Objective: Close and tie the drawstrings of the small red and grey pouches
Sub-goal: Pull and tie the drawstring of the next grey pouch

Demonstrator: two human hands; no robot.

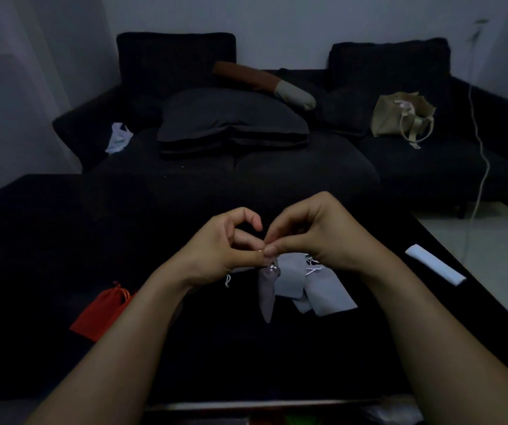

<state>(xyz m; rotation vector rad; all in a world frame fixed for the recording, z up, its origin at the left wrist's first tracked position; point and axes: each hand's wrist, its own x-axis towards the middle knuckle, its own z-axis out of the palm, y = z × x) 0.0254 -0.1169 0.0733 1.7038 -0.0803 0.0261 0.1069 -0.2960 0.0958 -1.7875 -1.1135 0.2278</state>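
Dim room, black table point(47, 240). Left hand point(222, 243) and right hand point(317, 237) meet fingertip to fingertip above the table, both pinching the drawstring point(272, 267) at the neck of one grey pouch point(267, 289). That pouch hangs down from the pinch, its neck gathered tight, its body narrow and dangling below the hands. Whether a knot is formed cannot be told; fingers cover the spot. Pile of grey pouches point(317, 286) lies flat on the table just under and right of the right wrist, white strings loose. Red pouches point(104, 311) lie beside the left forearm, partly behind it. White folded item point(435, 264) lies well right of the right hand.
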